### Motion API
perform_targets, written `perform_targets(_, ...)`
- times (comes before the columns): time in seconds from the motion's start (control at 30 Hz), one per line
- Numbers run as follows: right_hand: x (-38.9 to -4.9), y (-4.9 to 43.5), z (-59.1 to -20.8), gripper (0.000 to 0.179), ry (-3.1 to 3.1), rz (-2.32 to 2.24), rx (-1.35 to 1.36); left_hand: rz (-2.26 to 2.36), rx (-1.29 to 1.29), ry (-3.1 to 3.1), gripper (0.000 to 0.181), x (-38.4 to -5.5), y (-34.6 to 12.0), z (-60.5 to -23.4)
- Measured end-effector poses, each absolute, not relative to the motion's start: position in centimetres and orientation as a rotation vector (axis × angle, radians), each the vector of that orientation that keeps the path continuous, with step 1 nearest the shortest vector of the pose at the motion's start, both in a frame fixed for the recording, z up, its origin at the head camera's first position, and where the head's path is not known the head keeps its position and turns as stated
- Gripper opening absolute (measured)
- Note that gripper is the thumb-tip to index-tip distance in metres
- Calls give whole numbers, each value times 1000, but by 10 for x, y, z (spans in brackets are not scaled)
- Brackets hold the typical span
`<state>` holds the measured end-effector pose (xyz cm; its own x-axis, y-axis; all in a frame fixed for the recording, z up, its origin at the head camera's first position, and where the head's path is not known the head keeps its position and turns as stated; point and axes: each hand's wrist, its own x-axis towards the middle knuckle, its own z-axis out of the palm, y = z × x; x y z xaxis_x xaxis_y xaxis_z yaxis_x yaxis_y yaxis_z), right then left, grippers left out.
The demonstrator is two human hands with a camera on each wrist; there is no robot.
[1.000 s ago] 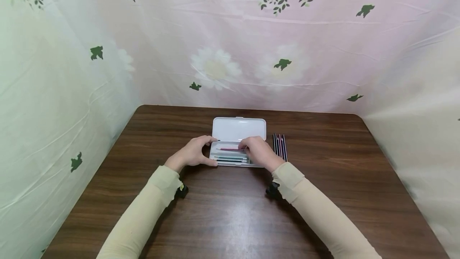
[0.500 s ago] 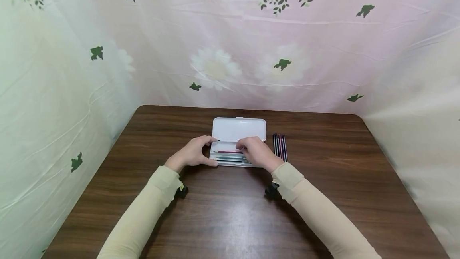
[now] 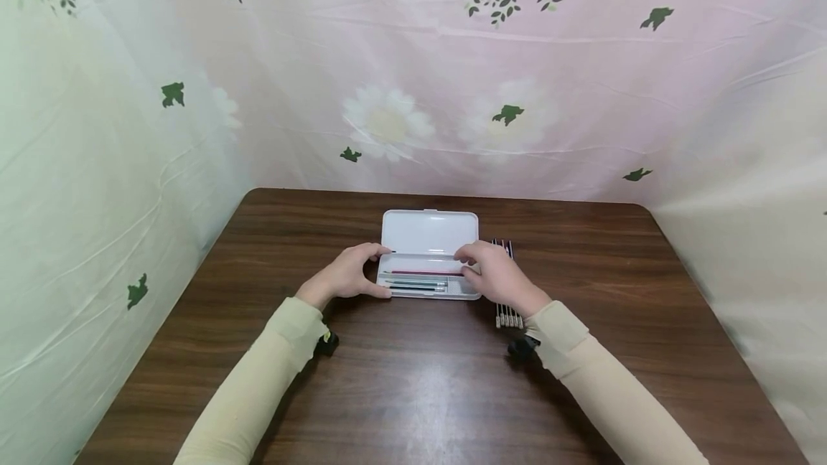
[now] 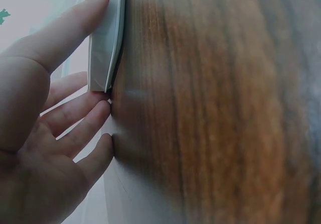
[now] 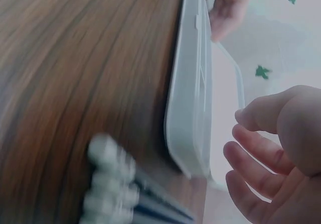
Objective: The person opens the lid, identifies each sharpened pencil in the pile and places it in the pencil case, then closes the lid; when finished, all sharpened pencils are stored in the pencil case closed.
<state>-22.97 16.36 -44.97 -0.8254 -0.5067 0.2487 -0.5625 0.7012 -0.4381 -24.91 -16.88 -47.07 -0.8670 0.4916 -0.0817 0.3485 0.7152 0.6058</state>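
While your left hand (image 3: 349, 275) holds the white pencil case (image 3: 420, 262): its grip spans wide round the left end, thumb at the near edge, index finger at the far corner; press just enough that the case cannot turn on the table (image 3: 413, 364).
Right hand: yours (image 3: 497, 275) is over the case's right end, fingers loosely bent and apart, nothing visible between them; whether a fingertip brushes the rim, you cannot tell.
Pencil handling: arranging pencils seems the step in hand, so lower each one parallel to its neighbours and release it flat.
Dark red pencil: it (image 3: 423, 273) lies left to right in the far part of the case.
Greenish pencils: these (image 3: 416, 283) lie alongside, nearer you.
Small compartment: this (image 3: 461, 285) sits at the near right, beyond the greenish pencils' right ends.
Lid: the case's lid (image 3: 429, 232) is folded back on the far side.
Loose pencils: several (image 3: 509, 321) lie right of the case, partly hidden beneath your right hand; a low wrist could scatter them, so lift before moving sideways.
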Motion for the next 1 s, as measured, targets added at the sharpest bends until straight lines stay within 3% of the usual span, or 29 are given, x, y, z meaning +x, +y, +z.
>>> perform_targets(0.6,-218,240,-458,22,-2790,800,658,882,668,2677,88,-250,-167,-470)
perform_targets(1.0,-210,247,-471,23,-2781,868,674,880,657,2677,88,-249,-167,-470)
